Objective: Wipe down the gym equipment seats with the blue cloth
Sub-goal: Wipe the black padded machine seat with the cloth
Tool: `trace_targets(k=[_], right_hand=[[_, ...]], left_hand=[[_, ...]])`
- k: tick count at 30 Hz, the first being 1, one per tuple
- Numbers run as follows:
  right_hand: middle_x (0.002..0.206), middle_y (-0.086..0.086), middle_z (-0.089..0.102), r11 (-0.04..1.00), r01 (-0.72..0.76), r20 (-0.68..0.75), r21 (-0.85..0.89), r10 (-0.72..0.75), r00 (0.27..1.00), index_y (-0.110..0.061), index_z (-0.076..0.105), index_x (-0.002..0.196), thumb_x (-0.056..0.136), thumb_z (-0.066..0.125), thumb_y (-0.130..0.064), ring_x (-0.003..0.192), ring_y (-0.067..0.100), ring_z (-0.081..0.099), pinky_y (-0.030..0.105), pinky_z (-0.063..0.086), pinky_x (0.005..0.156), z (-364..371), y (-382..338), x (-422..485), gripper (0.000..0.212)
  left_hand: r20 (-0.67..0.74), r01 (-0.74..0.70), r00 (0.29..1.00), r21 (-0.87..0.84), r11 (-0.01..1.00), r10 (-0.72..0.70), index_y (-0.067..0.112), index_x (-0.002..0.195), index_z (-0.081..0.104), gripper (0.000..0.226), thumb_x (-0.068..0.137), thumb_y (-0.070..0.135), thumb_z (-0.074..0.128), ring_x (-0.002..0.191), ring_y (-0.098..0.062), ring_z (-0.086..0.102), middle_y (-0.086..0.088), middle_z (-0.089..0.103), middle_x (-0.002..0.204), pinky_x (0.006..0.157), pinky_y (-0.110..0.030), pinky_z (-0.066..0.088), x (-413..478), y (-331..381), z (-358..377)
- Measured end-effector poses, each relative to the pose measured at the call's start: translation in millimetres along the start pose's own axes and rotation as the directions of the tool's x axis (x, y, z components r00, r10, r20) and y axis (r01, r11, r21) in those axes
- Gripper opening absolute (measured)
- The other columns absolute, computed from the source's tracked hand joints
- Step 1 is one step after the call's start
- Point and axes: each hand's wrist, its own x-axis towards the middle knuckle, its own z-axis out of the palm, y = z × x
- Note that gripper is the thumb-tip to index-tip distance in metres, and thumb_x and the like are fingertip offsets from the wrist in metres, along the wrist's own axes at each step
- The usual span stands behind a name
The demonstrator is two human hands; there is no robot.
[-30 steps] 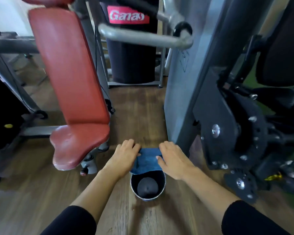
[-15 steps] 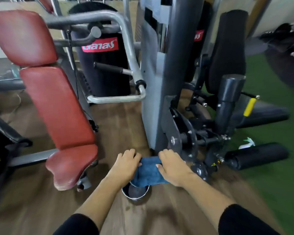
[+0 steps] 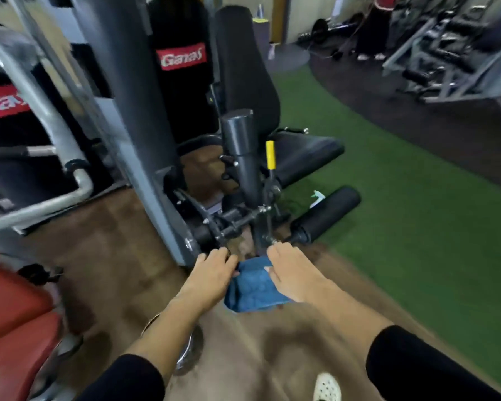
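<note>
A folded blue cloth [image 3: 253, 287] hangs between my two hands at the lower middle of the view. My left hand [image 3: 210, 274] grips its left edge and my right hand [image 3: 291, 274] grips its right edge. Straight ahead stands a machine with a black seat [image 3: 307, 151] and a tall black backrest [image 3: 245, 68]. A red padded seat [image 3: 15, 314] sits at the lower left edge.
A metal bucket [image 3: 185, 351] stands on the wooden floor under my left forearm. A grey machine column [image 3: 133, 117], a black foam roller [image 3: 326, 215] and a yellow lever [image 3: 270, 154] are close ahead. Green turf [image 3: 402, 227] lies to the right, with more machines far right.
The view has swung right and up, from the red seat to the black-seated machine. Both hands keep hold of the cloth, lifted away from the bucket, which now lies behind my left arm.
</note>
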Motion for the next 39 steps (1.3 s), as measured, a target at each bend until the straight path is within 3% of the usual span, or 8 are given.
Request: trace_targets(k=[2,5,10,14,20,32,36,39], right_hand=[[0.093,0.011,0.056,0.999,-0.053,-0.004,-0.015,0.053,0.999,-0.007,0.053,0.101,0.093,0.052,-0.03,0.082,0.03,0.055,0.04,0.045,0.069,2.2,38.3,-8.4,0.024],[0.081,0.009,0.056,0.992,-0.122,0.01,-0.036,0.123,0.992,-0.009,0.054,0.089,0.088,0.06,-0.029,0.069,0.027,0.054,0.036,0.039,0.057,7.1,104.2,-18.4,0.02],[0.095,0.008,0.053,0.987,-0.161,-0.042,-0.022,0.16,0.986,-0.009,0.051,0.101,0.098,0.042,-0.029,0.083,0.027,0.05,0.036,0.033,0.068,5.1,221.8,-20.7,0.022],[0.096,0.008,0.053,0.984,-0.177,-0.036,-0.024,0.176,0.984,-0.009,0.05,0.101,0.1,0.039,-0.029,0.078,0.023,0.042,0.035,0.031,0.068,-1.8,309.5,-13.9,0.023],[0.102,0.006,0.051,0.984,-0.175,0.013,-0.045,0.176,0.984,-0.01,0.047,0.107,0.101,0.034,-0.031,0.081,0.02,0.038,0.032,0.027,0.071,-4.1,400.9,19.3,0.025],[0.111,0.007,0.05,0.995,-0.095,0.057,-0.015,0.095,0.994,-0.01,0.044,0.116,0.102,0.035,-0.026,0.097,0.023,0.047,0.034,0.037,0.082,17.8,534.2,210.1,0.024],[0.09,0.004,0.054,0.994,-0.074,-0.003,-0.078,0.074,0.997,-0.012,0.054,0.098,0.085,0.067,-0.031,0.078,0.021,0.053,0.031,0.039,0.063,6.9,574.6,306.9,0.026],[0.106,0.005,0.05,0.999,-0.04,0.035,-0.006,0.04,0.999,-0.01,0.048,0.11,0.094,0.052,-0.021,0.095,0.025,0.05,0.034,0.038,0.075,2.9,593.9,369.5,0.019]], left_hand=[[0.031,-0.058,0.998,0.001,0.998,0.058,0.018,0.073,0.056,0.021,0.075,0.037,0.066,0.058,-0.021,0.056,-0.001,0.051,0.071,0.046,-0.033,0.043,39.2,22.2,7.9],[0.095,-0.125,0.988,0.002,0.992,0.124,0.019,0.071,0.058,0.039,0.054,0.035,0.089,0.058,-0.02,0.058,0.0,0.053,0.07,0.044,-0.033,0.043,99.9,59.0,20.6],[0.084,-0.164,0.983,-0.002,0.986,0.164,0.021,0.074,0.06,0.035,0.058,0.035,0.087,0.057,-0.017,0.054,0.002,0.052,0.07,0.046,-0.029,0.04,202.1,118.0,36.4],[0.114,-0.136,0.984,-0.038,0.99,0.139,0.021,0.076,0.062,0.033,0.06,0.035,0.087,0.06,-0.018,0.057,0.001,0.054,0.071,0.047,-0.031,0.043,288.1,156.3,44.1],[0.219,-0.034,0.974,-0.112,0.993,0.058,0.015,0.12,0.049,0.029,0.1,0.032,0.039,0.11,-0.029,0.048,-0.008,0.048,0.117,0.086,-0.04,0.037,377.3,185.8,57.4],[0.183,0.044,0.983,-0.074,0.996,-0.03,0.019,0.094,0.059,0.019,0.083,0.034,0.066,0.079,-0.024,0.059,-0.002,0.055,0.089,0.064,-0.037,0.044,563.8,92.8,135.5],[0.135,0.099,0.986,0.011,0.995,-0.1,0.02,0.083,0.06,0.027,0.069,0.034,0.079,0.067,-0.022,0.057,0.0,0.055,0.079,0.053,-0.035,0.044,632.4,41.4,145.8],[0.098,0.179,0.979,0.018,0.984,-0.18,0.02,0.088,0.06,0.023,0.075,0.031,0.076,0.07,-0.022,0.056,-0.001,0.054,0.082,0.055,-0.035,0.043,677.5,2.9,153.8]])
